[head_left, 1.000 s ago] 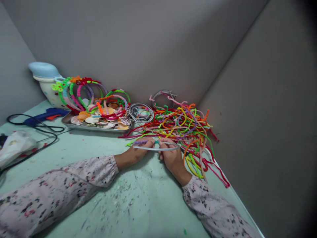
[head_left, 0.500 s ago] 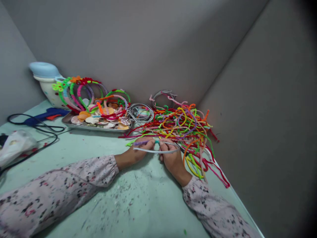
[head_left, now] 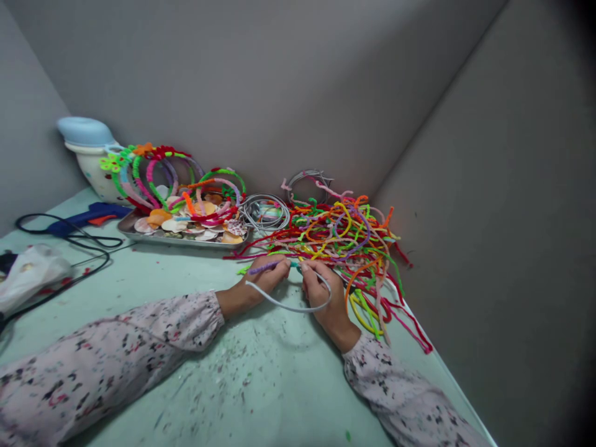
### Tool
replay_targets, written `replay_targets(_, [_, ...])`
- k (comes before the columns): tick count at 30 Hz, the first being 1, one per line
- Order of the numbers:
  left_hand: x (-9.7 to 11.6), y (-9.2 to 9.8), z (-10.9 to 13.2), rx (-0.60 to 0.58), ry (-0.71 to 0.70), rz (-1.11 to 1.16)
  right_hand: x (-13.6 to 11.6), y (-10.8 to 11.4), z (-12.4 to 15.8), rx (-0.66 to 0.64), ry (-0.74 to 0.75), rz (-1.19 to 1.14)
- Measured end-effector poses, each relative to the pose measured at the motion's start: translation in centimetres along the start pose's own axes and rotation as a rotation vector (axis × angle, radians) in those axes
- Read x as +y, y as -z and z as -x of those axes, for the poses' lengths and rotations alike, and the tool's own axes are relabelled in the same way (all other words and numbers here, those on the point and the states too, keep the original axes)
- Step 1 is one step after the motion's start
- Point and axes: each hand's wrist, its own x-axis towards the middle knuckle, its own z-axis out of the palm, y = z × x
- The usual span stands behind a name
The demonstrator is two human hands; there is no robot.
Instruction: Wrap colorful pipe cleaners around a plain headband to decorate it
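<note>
Fingers on the left hand [head_left: 261,281] are pinched around the purple-wrapped stretch of a thin grey band [head_left: 298,310], and the right hand [head_left: 321,287] has its fingers clamped on it too, teal bit [head_left: 295,265] showing between them. Bare part curves out over the table [head_left: 279,385]. Messy pile of fuzzy stems [head_left: 344,230] just behind, tray [head_left: 186,243] of shells [head_left: 174,225] further left.

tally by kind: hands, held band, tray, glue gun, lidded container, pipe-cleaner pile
Left hand and right hand: 2
Held band: 1
Tray: 1
Glue gun: 1
Lidded container: 1
Pipe-cleaner pile: 1 (strands too tangled to count)
Total: 7
</note>
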Motion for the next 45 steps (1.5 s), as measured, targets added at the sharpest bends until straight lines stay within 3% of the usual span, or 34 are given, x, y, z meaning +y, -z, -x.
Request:
replay_targets(9, [0.1,-0.2,0.1,-0.015,-0.016,0.036,-0.1,-0.1,0.1,-0.04,0.011,0.006])
replay_targets(16, [0.4,0.4,0.2,-0.016,-0.02,0.061,-0.1,-0.3,0.0,0.085,0.032,-0.017])
replay_targets(21, [1.6,0.8,0.5,-0.064,-0.095,0.019,0.3,-0.5,-0.1,0.102,0.009,-0.09])
replay_targets(29, [1.7,0.1,0.5,-0.038,0.057,0.085,0.8,-0.9,-0.2,0.106,0.004,-0.151])
replay_targets(35, [1.9,0.5,0.6,-0.037,-0.052,0.057,0.5,-0.6,-0.2,0.093,-0.007,-0.134])
replay_targets(45, [1.7,0.5,0.4,-0.053,0.063,0.018,1.3,-1.1,-0.3,0.111,-0.053,-0.161])
